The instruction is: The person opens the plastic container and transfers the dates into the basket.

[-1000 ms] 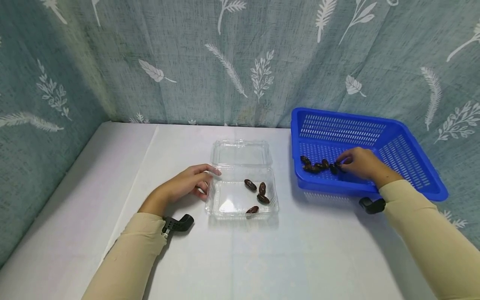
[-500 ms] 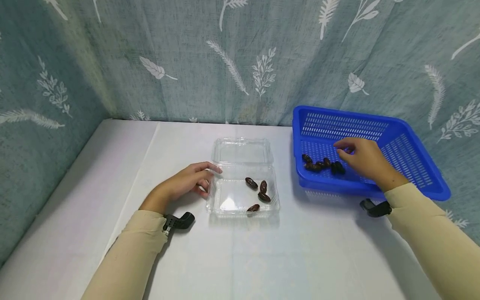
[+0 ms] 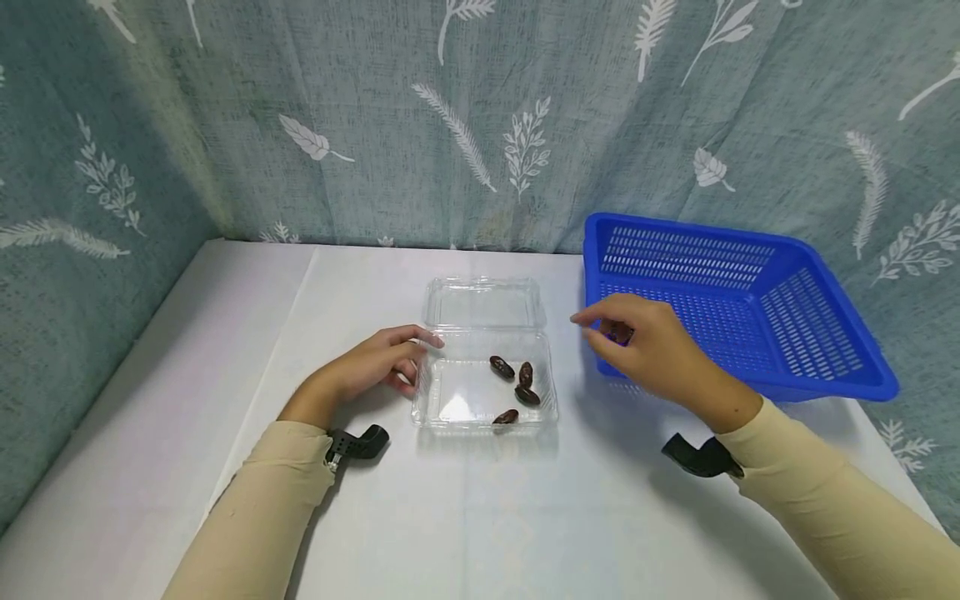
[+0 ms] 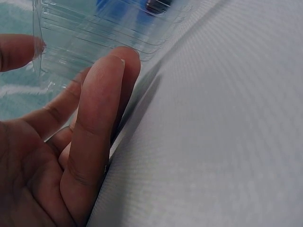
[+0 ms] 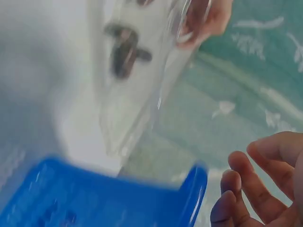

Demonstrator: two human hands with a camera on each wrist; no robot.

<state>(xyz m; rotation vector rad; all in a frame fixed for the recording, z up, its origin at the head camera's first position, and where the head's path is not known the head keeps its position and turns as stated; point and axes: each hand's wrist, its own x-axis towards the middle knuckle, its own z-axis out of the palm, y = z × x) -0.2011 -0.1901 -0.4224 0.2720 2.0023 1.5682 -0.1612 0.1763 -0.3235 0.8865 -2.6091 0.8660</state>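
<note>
In the head view, a clear plastic clamshell container (image 3: 457,392) lies open on the white table, with several brown dates (image 3: 527,395) in its base. My left hand (image 3: 375,362) rests at its left side, one finger on the rim, the others against or near the outer wall. My right hand (image 3: 645,346) hovers over the left end of the blue basket (image 3: 817,350), thumb and forefinger apart at the tips. Something dark shows in the gap between them; whether it is held cannot be told. In the right wrist view, the fingers (image 5: 244,163) are bent, with no date visible among them.
Beyond the table hangs a grey-green curtain (image 3: 375,150) with white leaf prints. The container's lid (image 3: 483,302) lies folded back towards it. White cloth table surface (image 3: 487,517) stretches in front of the container. The basket's near rim stands above the table.
My right hand has risen from among the dates in the basket and moved left and nearer, over the basket's left end, now covering the dates there. My left hand has stayed at the container.
</note>
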